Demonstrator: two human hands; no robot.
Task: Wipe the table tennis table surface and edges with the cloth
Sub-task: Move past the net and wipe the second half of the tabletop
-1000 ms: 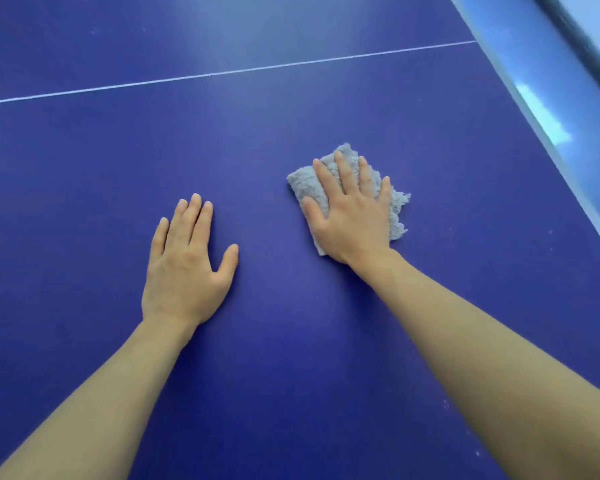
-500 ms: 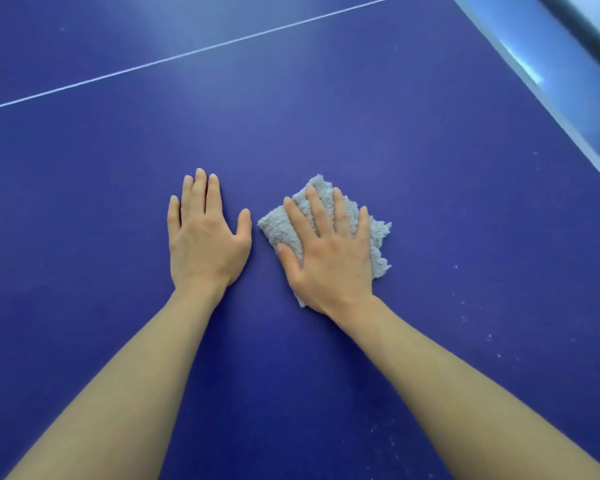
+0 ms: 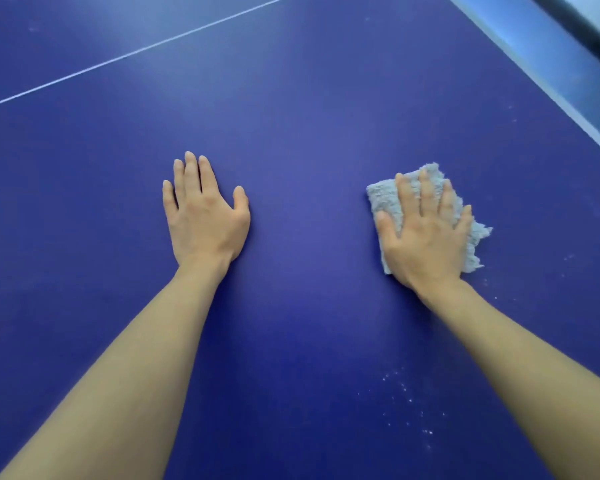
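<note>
We see the right hand flat, fingers straight and spread, pressing the pale grey cloth onto the blue table, right of centre, near the white edge line. Left hand lies flat on bare surface, fingers straight, holding nothing, well apart from cloth. White specks near the right forearm. White centre line far left.

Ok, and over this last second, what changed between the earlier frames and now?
The right hand, pressing flat on the cloth, slid it left until it lay close beside the left hand, then swept it back out toward the right edge of the table. Nothing was picked up or let go. The left hand stayed flat on the surface.
</note>
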